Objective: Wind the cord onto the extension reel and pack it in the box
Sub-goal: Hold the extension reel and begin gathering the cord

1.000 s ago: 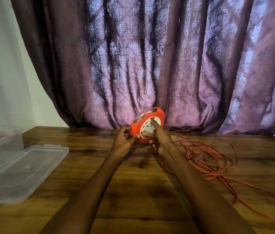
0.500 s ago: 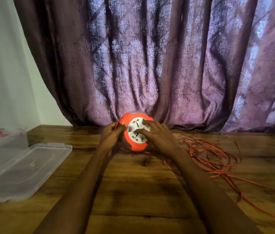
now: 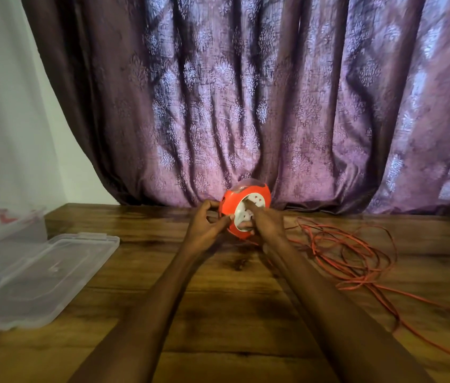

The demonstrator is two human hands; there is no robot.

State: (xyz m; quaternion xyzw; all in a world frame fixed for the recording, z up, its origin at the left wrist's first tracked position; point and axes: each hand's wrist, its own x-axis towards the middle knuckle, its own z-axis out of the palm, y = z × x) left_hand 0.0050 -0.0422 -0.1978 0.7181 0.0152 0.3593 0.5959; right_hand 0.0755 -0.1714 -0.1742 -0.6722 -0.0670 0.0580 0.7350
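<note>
While most of the cord (image 3: 356,261) is loose at right of frame, my left hand (image 3: 204,230) grips the reel (image 3: 241,214) at center, right hand (image 3: 266,223) fingers press its face, so winding's barely begun; box (image 3: 8,233) waits lower left.

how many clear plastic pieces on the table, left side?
2. The lid lies flat at the left, nearer the person. The box sits behind it at the far left, cut off by the frame edge, so more may be hidden there.
</note>
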